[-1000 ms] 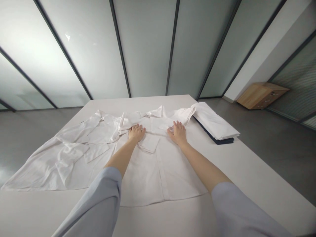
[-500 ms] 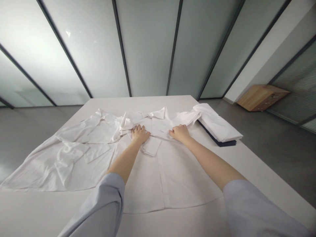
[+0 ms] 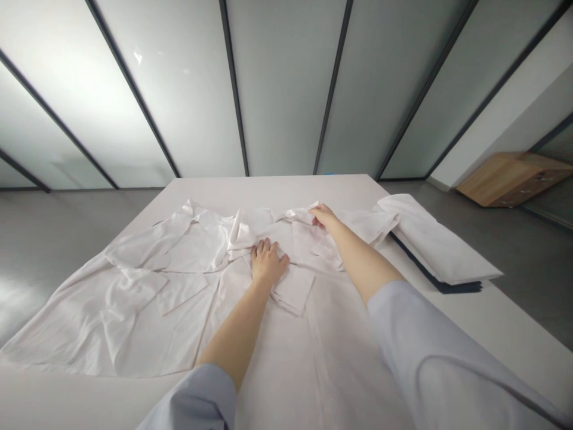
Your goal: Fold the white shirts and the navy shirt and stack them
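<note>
Nearest, on the wearer's side of both sets of fingers, the lower body of a white collared shirt (image 3: 286, 370) spreads over the table (image 3: 501, 340), its front placket running away from the wearer in a line that passes between the two hands. Just on the near side of the left fingertips, below the palm, lies the flat end of a shirt sleeve (image 3: 295, 292), folded across the body. The left hand (image 3: 268, 261) rests palm down on the shirt, fingers slightly spread, with bunched cloth just beyond and to the left of them. Well to the left of those fingers a second white garment (image 3: 152, 304) lies rumpled, its own sleeve laid across it. To the right of the right fingers, well apart from them, a folded white cloth (image 3: 434, 245) sits on a dark navy layer (image 3: 459, 288). Farther out than the left, the right hand (image 3: 324, 216) touches the shirt's collar (image 3: 286, 215), its fingers bent and drawn together; whether they pinch cloth cannot be told. Beyond the fingers and far to the right, a wooden drawer cabinet (image 3: 501, 173) stands on the floor, its contents hidden. Farthest ahead, past all the fingertips, rise frosted glass panels (image 3: 286, 89).
</note>
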Demonstrator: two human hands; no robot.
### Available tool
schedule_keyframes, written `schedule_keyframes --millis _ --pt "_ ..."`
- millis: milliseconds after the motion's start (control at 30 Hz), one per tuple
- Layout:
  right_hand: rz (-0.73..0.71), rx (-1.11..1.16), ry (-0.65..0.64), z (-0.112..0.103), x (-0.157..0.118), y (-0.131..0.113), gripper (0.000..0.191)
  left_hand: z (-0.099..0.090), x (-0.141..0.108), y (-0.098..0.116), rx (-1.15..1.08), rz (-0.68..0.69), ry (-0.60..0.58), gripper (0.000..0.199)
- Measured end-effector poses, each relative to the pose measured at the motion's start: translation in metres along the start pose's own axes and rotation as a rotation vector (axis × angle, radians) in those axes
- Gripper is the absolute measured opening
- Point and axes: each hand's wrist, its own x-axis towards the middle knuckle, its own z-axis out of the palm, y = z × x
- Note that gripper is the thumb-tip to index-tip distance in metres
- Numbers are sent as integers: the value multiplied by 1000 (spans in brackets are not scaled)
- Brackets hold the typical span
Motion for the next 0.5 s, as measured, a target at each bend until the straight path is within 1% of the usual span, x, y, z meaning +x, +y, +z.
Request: schedule_keyframes --millis 67,100,200,300,400,500 --pt "-4 15 -38 7 12 -7 29 0 0 0 -6 -5 -6 53" --pt "-18 32 -45 9 17 -11 29 0 0 0 -8 -5 -8 53" --pt "-98 118 -27 13 28 -21 43 0 0 -1 -9 1 -14 54" --pt "-197 130 -16 12 29 -22 59 0 1 -2 -3 -1 -12 53" --pt "-291 -53 -14 5 14 -10 67 2 2 -2 13 -4 1 53" --pt "-449 -368 -10 -5 -13 7 59 3 3 -2 37 4 17 52"
